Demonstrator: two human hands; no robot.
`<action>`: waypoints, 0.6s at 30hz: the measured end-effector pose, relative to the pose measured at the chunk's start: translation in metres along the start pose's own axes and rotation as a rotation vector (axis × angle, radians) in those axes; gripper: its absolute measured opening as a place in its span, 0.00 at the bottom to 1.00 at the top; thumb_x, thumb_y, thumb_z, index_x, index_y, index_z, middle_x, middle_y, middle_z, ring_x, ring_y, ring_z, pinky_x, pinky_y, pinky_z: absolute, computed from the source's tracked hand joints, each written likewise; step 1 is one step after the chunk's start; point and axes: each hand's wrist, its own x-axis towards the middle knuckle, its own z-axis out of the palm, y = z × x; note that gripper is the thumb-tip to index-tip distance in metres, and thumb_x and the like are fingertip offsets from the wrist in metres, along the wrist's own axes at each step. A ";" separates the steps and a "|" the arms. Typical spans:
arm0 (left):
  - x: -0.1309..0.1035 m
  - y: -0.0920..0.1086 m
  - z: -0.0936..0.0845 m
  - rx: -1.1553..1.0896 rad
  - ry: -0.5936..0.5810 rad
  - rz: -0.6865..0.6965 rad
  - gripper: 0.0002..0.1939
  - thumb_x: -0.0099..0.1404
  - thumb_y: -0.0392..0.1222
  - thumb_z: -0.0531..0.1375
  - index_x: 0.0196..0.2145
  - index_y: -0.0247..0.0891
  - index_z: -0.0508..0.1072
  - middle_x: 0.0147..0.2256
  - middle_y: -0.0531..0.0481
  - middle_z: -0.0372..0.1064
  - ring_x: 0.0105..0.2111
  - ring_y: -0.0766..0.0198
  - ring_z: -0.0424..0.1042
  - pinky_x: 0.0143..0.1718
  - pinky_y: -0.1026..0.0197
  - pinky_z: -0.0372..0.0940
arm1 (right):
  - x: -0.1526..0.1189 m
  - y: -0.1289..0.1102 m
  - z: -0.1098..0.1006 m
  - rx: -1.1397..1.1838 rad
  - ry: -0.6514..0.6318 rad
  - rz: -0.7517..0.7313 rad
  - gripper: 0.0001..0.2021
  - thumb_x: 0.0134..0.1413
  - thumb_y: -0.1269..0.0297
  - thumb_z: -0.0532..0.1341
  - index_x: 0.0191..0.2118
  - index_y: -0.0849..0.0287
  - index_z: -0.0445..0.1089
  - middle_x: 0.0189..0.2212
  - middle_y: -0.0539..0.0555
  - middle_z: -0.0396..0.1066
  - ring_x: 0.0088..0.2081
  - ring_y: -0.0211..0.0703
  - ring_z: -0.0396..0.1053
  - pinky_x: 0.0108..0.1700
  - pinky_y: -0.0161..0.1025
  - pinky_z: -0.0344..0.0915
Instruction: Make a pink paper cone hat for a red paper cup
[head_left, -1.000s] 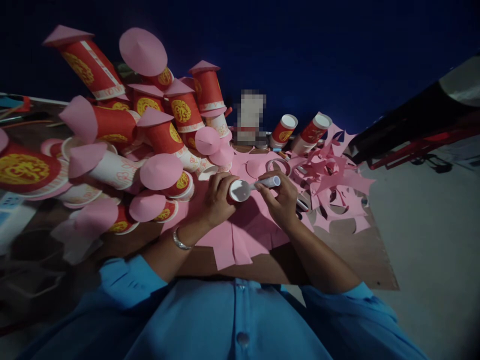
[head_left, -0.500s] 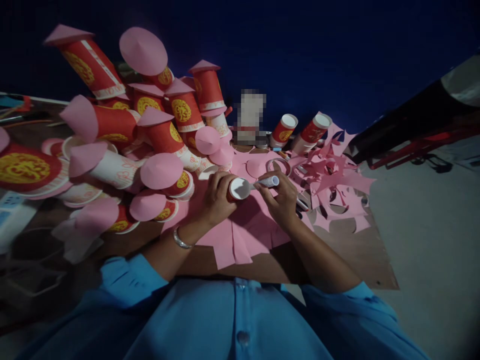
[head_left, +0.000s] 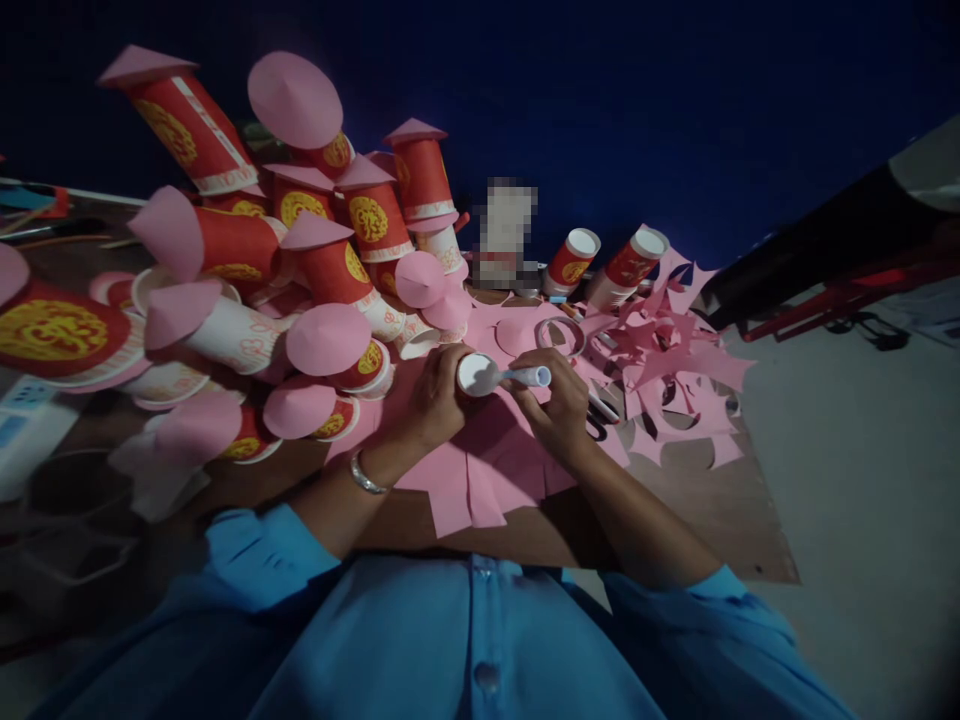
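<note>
The left hand [head_left: 441, 398] grips a red paper cup [head_left: 477, 375], round white end up, above flat pink paper sheets [head_left: 484, 465]; rightward, a slim white cylindrical tube [head_left: 531, 376], long axis crosswise, perhaps touches its rim, pinched in the right hand [head_left: 561, 408].

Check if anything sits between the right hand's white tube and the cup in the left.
Nothing visible does: the white tube in the right hand points its narrow tip at the rim of the cup in the left hand. Can't tell whether they touch.
</note>
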 end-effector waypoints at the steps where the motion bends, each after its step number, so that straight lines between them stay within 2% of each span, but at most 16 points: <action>1: 0.000 0.000 0.000 0.006 0.010 0.002 0.26 0.66 0.43 0.69 0.56 0.42 0.63 0.49 0.40 0.73 0.50 0.48 0.76 0.51 0.47 0.74 | 0.000 0.000 0.000 -0.005 -0.005 -0.001 0.02 0.65 0.66 0.67 0.42 0.54 0.74 0.36 0.54 0.78 0.38 0.47 0.77 0.40 0.46 0.74; 10: -0.003 -0.007 0.010 0.059 0.033 -0.072 0.29 0.61 0.42 0.72 0.55 0.43 0.63 0.48 0.42 0.73 0.50 0.48 0.76 0.51 0.47 0.74 | -0.002 0.006 -0.003 -0.027 -0.031 0.020 0.01 0.64 0.68 0.67 0.40 0.55 0.75 0.35 0.53 0.78 0.37 0.46 0.76 0.39 0.43 0.73; 13: -0.003 -0.007 0.007 0.060 0.035 -0.032 0.34 0.59 0.42 0.73 0.57 0.42 0.61 0.50 0.40 0.72 0.52 0.45 0.75 0.53 0.44 0.74 | -0.001 0.005 -0.004 -0.029 -0.002 0.070 0.01 0.65 0.66 0.66 0.40 0.55 0.75 0.35 0.53 0.78 0.36 0.45 0.76 0.39 0.42 0.73; 18: -0.002 -0.004 0.001 -0.030 -0.027 0.069 0.35 0.58 0.34 0.68 0.60 0.39 0.59 0.52 0.38 0.70 0.53 0.46 0.75 0.55 0.43 0.73 | 0.001 0.002 -0.006 0.003 0.044 0.132 0.04 0.66 0.62 0.67 0.40 0.55 0.75 0.35 0.53 0.78 0.37 0.45 0.76 0.38 0.42 0.73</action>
